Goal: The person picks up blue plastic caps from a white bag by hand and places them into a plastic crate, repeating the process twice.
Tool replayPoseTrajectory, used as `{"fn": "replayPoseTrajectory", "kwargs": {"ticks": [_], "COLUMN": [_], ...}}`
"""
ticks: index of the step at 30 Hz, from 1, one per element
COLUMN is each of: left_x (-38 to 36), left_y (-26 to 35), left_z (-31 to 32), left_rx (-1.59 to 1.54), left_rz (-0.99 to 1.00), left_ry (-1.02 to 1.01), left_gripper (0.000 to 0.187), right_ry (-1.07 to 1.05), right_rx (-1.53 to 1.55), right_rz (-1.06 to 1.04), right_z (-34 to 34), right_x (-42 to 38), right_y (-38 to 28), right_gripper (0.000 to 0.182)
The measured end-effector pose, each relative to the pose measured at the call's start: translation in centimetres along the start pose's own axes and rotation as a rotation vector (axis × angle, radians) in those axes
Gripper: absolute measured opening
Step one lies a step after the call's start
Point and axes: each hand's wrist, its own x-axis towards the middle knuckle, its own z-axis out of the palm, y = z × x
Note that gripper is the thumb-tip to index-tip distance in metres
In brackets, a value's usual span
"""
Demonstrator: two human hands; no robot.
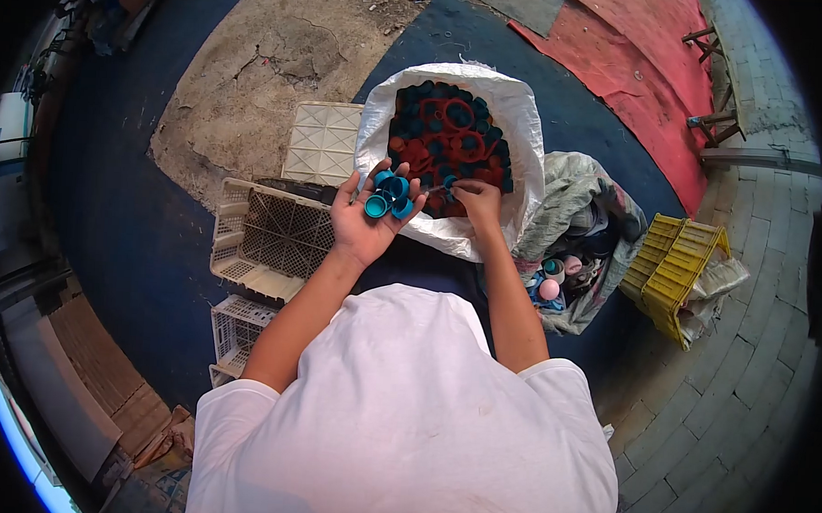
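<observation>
My left hand (361,234) is palm up at the near left rim of a white woven sack (520,115), its fingers curled round several teal plastic caps (376,205). Inside the sack lies a heap of dark teal caps (432,126) mixed with red plastic rings (457,115). Over the sack's near right part, my right hand (480,204) reaches in with thumb and fingers pinched on what looks like a small teal cap (448,181). Its fingertips partly cover that piece.
Pale plastic crates (280,219) stand to the left, with a flat white one (322,143) behind. At right sits a grey-green sack (561,185) of mixed plastic pieces, and past it a yellow crate (675,268). A wooden stool (718,119) is at far right.
</observation>
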Motion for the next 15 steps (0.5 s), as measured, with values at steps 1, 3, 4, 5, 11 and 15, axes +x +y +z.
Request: {"fn": "replayPoseTrajectory", "kwargs": {"ticks": [1,3,4,5,11,15], "left_x": [0.0,0.1,0.2,0.2,1.0,1.9], "left_y": [0.0,-0.2,-0.3,-0.3,-0.6,-1.1], "left_z": [0.0,0.1,0.2,0.3,0.1,0.4], "left_rx": [0.003,0.007,0.014,0.022,0.082,0.091], "left_rz": [0.003,0.005,-0.001,-0.005,-0.013,-0.019], "left_ry": [0.009,0.026,0.022,0.018,0.019,0.055], "left_gripper": [0.045,0.045,0.044,0.044,0.044,0.044], "right_ry": [-0.008,-0.022,-0.02,-0.02,-0.034,-0.055], "right_rx": [0.047,0.141,0.17,0.199,0.303,0.226], "right_rz": [0.021,0.062,0.057,0.052,0.013,-0.173], "right_z": [-0.3,-1.3,-1.6,-1.8,-2.8,-2.7], "right_x": [-0.3,-1.1,-1.5,-1.8,-4.8,-6.6], "right_y": [-0.5,-1.9,-2.4,-2.9,-8.0,-11.9], "right_gripper": [0.015,0.016,0.016,0.017,0.015,0.015]}}
